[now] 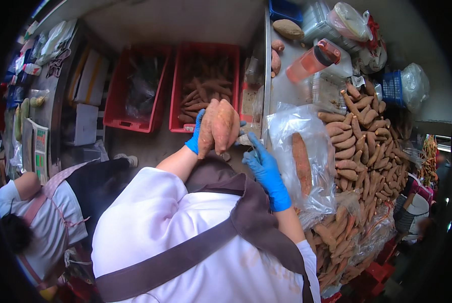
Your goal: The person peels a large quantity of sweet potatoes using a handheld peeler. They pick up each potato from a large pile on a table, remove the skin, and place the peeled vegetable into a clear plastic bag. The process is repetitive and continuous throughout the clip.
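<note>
My left hand (197,132), in a blue glove, holds several sweet potatoes (221,123) bunched together above the floor, close to the crates. Its blue fingertips show on the far side of the bunch. My right hand (263,163), also gloved in blue, is beside the metal counter edge with its fingers bent around a small object too hidden to name. A whitish roll-like piece (244,140) lies between the two hands. To the right, one long sweet potato (301,164) rests on a clear plastic bag (279,132) on the counter.
Two red crates stand ahead, one holding sweet potatoes (210,86), the other plastic wrapping (142,89). A large pile of sweet potatoes (366,151) covers the right counter, near a pink bottle (305,67) and clear containers (328,89). A person (55,216) is at the left, near a scale (40,147).
</note>
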Motion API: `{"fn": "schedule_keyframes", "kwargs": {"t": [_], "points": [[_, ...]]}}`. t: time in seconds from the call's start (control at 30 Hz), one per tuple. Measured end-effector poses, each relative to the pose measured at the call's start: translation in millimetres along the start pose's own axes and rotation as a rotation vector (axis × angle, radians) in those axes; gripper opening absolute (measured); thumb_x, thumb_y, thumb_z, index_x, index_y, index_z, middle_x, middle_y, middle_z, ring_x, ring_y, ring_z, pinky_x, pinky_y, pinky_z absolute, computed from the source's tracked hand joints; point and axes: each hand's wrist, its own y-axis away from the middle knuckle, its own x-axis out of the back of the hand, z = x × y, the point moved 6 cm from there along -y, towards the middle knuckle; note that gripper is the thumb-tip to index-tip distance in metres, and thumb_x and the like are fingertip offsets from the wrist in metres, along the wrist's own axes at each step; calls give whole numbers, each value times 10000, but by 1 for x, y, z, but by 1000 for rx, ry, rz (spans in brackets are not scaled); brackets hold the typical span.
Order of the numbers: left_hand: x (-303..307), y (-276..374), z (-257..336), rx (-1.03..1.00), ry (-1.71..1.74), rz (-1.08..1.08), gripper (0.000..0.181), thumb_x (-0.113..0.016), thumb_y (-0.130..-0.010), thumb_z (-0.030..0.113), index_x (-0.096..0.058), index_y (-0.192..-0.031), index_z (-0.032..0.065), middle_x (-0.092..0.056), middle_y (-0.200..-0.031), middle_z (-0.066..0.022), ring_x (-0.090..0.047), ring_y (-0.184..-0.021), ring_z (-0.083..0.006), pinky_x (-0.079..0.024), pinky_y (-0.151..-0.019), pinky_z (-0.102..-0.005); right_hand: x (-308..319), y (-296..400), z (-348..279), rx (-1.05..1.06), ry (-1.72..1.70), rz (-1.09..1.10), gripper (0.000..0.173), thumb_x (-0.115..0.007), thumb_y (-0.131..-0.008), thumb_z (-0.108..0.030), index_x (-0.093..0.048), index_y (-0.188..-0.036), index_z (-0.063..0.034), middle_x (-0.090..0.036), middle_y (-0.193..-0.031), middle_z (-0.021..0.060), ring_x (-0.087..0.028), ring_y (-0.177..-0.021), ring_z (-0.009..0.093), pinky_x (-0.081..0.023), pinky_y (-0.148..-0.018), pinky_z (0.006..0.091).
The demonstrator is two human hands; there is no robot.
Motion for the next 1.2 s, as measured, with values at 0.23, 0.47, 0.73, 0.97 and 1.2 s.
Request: {"fn": "schedule_keyframes", "kwargs": {"t": [0.23, 0.47, 0.73, 0.97, 1.2], "points": [[151, 60, 69, 182, 74, 1294, 539, -393, -858, 522, -314, -1232, 142, -328, -1305, -153, -337, -1152, -322, -342, -902, -472, 56, 68, 47, -273, -227, 247, 388, -528, -930, -195, -486, -1268, -7, -623, -832, 27, -538, -723, 66, -449, -677, 209], [232, 104, 89, 578, -589, 1654, 709, -463, -851, 621, -342, -1365, 148, -398, -1345, -152, -454, -1159, -342, -405, -908, -540, 48, 122, 99, -281, -471, 426, 336, -482, -954, -212, -518, -1208, 4, -628, -803, 39, -520, -659, 59, -424, -612, 186], [114, -28, -48, 665, -1124, 764, 178, -544, -893, 187, -627, -980, 56, -646, -787, -60, -571, -642, -126, -465, -585, -242, 60, 174, 93, -198, -378, 644, 289, -503, -950, -216, -567, -1147, -13, -611, -844, 30, -541, -739, 84, -446, -695, 231], [-78, -105, -243, 879, -766, 93, 194, -492, -905, 89, -589, -1036, -16, -630, -874, -78, -587, -831, -145, -465, -746, -265, 59, 233, 112, -52, -479, 876, 279, -493, -954, -221, -578, -1147, -38, -575, -795, 14, -505, -748, 98, -419, -707, 230], [-225, -17, -468, 742, -810, -1113, 342, -602, -816, 107, -553, -1152, 58, -590, -1088, -139, -570, -1008, -269, -453, -868, -362, 40, 308, 113, -92, -682, 1246, 285, -486, -939, -225, -588, -1134, -43, -590, -767, -11, -419, -603, 32, -335, -544, 178]]}}
